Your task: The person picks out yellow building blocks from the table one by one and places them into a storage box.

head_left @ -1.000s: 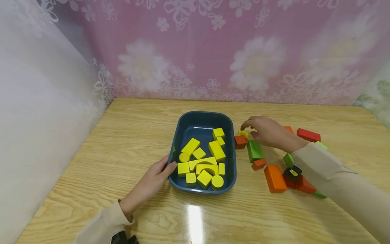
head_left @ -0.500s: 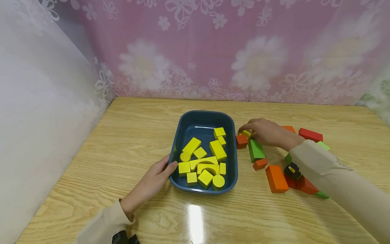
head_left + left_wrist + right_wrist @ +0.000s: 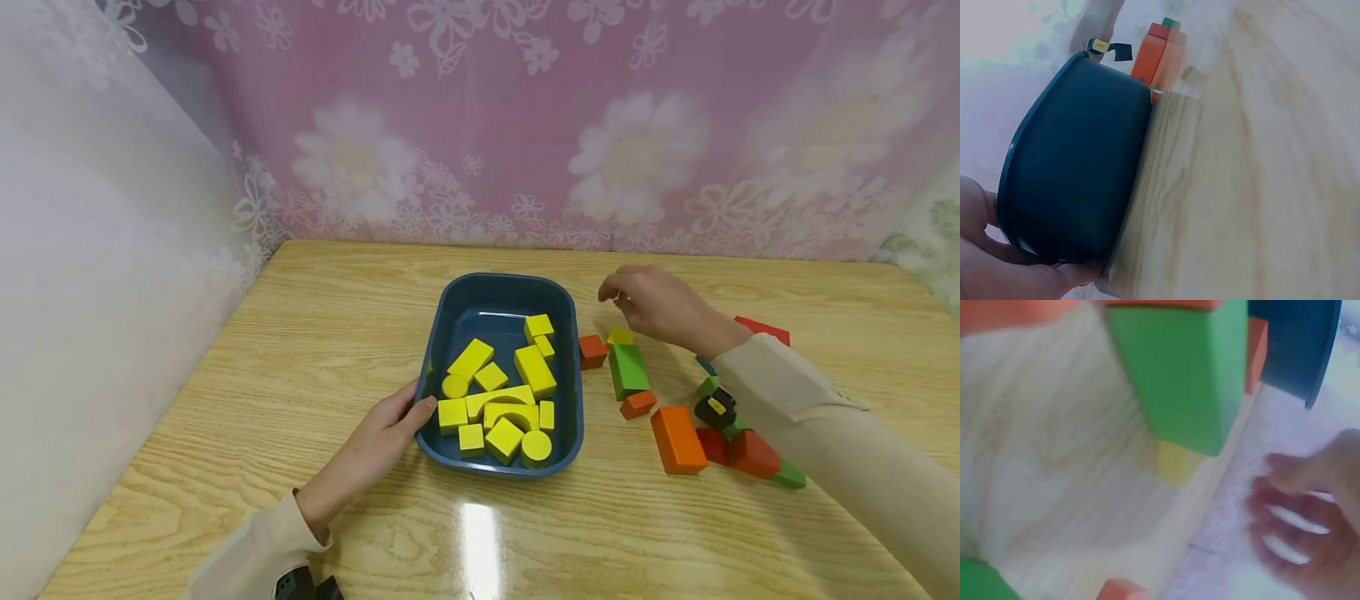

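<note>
My left hand (image 3: 382, 437) grips the left side of a dark blue plastic tray (image 3: 517, 293), thumb over its rim. Several yellow blocks (image 3: 535, 371) lie inside: cubes, oblongs, round ones and arches. To the right of the tray, my right hand (image 3: 660, 307) hovers with fingers loosely bent and nothing visible between them. Just below it a small yellow block (image 3: 620, 336) sits on the table behind a green block (image 3: 628, 372). The right wrist view shows the blurred fingers (image 3: 1266, 494) apart from this yellow block (image 3: 1175, 464).
A red-orange cube (image 3: 592, 352) stands close against the tray's right side. Further right lie a small orange block (image 3: 638, 404), a large orange block (image 3: 678, 442), red blocks (image 3: 753, 454) and a green piece (image 3: 790, 475). A patterned pink cloth (image 3: 480, 150) hangs behind the table.
My right hand reached down to the small yellow block, then rose away from it toward the back. That block now lies further right, behind the green one. The left hand and tray stayed put.
</note>
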Demonstrator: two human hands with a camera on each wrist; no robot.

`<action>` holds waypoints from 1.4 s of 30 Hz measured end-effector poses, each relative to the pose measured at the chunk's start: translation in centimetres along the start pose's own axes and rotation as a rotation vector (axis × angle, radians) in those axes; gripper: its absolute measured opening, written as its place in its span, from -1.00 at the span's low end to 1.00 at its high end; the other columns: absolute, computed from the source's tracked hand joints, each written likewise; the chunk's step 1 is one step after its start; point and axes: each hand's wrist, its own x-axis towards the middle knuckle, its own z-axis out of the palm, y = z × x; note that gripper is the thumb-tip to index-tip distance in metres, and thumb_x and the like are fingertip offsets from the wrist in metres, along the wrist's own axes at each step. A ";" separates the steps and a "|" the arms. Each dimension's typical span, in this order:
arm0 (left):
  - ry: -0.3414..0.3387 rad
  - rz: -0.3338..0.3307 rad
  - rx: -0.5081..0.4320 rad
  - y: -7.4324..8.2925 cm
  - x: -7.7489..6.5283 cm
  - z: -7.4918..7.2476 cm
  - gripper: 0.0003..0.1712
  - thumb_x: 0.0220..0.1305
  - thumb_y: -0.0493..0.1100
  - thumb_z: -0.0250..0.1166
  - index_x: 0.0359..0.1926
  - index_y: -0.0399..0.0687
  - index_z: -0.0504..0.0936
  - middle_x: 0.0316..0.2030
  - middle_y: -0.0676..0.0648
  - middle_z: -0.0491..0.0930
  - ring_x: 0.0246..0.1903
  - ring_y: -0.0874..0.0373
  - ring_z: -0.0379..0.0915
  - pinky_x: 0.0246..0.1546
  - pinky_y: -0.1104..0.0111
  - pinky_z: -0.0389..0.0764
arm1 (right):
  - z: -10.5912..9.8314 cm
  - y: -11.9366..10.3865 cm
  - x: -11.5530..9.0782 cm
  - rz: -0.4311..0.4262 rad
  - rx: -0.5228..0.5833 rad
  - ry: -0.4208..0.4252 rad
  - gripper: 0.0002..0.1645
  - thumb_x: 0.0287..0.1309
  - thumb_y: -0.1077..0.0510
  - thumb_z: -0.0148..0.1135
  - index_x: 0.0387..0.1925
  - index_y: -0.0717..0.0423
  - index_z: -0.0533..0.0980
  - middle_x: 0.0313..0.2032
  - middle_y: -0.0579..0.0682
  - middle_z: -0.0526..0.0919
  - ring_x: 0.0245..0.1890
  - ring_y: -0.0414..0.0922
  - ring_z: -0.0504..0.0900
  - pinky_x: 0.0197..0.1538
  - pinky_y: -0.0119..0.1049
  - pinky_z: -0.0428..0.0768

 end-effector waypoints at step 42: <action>0.019 0.034 0.006 -0.3 0.1 -0.3 -0.46 0.50 -0.14 -0.06 0.41 -0.23 0.22 0.35 -0.19 0.31 0.36 -0.03 0.18 0.33 0.04 0.26 | 4.2 -9.8 5.6 -0.166 0.163 -0.019 -0.62 0.12 0.23 0.34 0.01 0.16 0.58 -0.09 0.06 0.64 -0.19 -0.07 0.60 -0.09 -0.20 0.62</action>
